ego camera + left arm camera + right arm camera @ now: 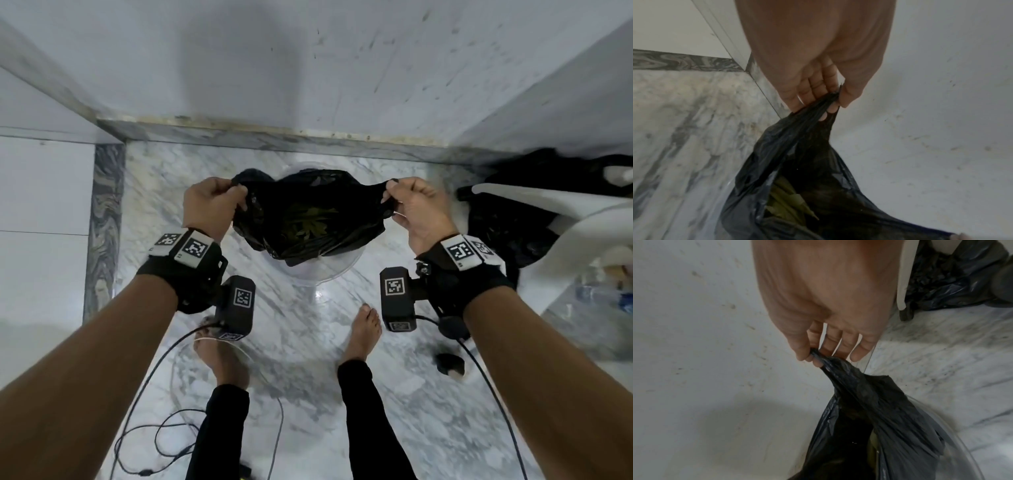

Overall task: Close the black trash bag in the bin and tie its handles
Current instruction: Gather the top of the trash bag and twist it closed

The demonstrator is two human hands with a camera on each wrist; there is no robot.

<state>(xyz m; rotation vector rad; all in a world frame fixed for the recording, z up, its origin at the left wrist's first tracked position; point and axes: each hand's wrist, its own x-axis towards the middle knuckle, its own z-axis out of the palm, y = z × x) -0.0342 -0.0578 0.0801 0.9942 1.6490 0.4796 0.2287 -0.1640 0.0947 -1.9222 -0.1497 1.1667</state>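
At centre frame of the head view, the black trash bag (308, 219) sits in the clear bin (325, 270), its mouth stretched left to right between the two grips. The left hand (212, 205) pinches one gathered handle (824, 104); the right hand (418, 209) pinches the other handle (824, 360). Green leaves (308, 222) show inside the unclosed bag. Both hands sit equally near, so crossing the handles over the middle looks next.
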